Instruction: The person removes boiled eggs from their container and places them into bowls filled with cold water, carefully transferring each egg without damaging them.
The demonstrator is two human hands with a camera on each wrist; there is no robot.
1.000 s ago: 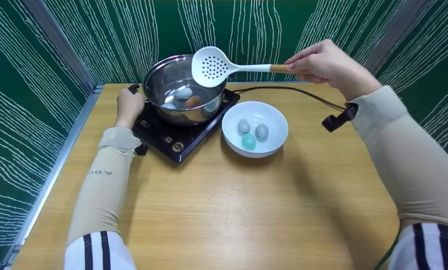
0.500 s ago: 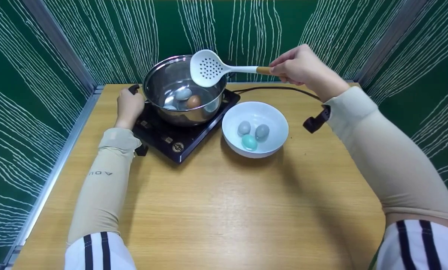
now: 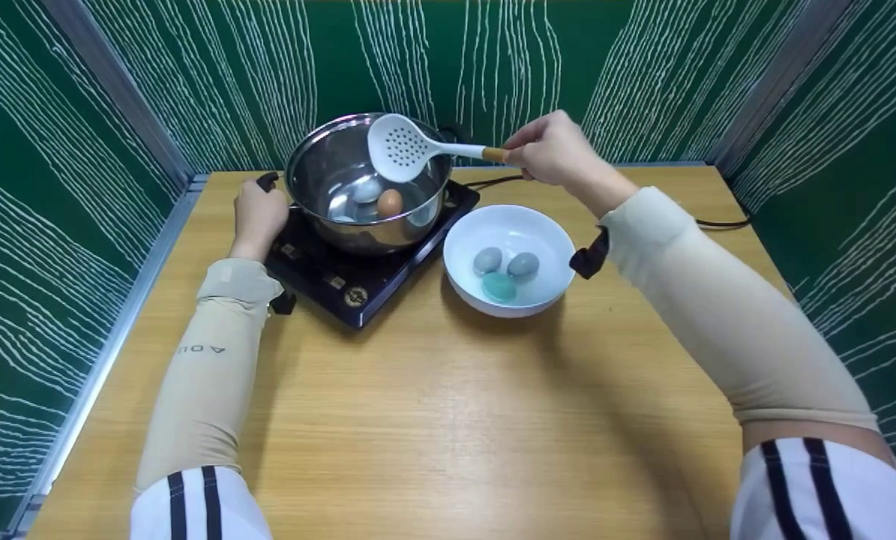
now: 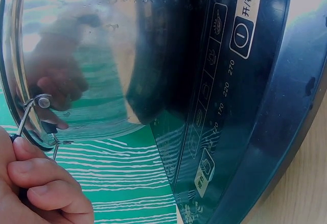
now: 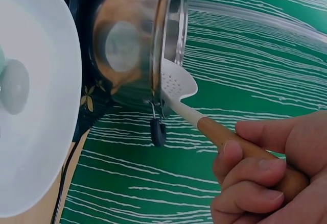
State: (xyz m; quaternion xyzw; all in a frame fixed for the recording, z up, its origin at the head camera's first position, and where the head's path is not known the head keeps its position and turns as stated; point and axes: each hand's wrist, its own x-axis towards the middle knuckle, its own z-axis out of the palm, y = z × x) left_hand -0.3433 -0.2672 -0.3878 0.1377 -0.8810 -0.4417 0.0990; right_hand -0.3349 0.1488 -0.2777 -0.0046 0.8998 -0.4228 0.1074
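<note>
A steel pot (image 3: 365,236) stands on the black induction cooker (image 3: 343,289). Inside it lie a brown egg (image 3: 390,202) and pale eggs (image 3: 367,190). My left hand (image 3: 259,214) grips the pot's black side handle (image 3: 268,180); the left wrist view shows its fingers (image 4: 48,185) curled round it. My right hand (image 3: 556,150) holds a white slotted skimmer (image 3: 401,148) by its wooden handle (image 5: 230,137). The skimmer's perforated head carries nothing and overlaps the pot's opening from the right, at the rim in the right wrist view.
Right of the cooker, a white bowl (image 3: 462,281) holds two greyish eggs (image 3: 523,265) and a turquoise one (image 3: 499,286). A black cable (image 3: 721,223) runs along the table's back. Green patterned walls (image 3: 492,75) enclose the wooden table (image 3: 433,420).
My right hand has moved left and down with the skimmer, bringing its head lower over the pot. My left hand stays on the pot handle.
</note>
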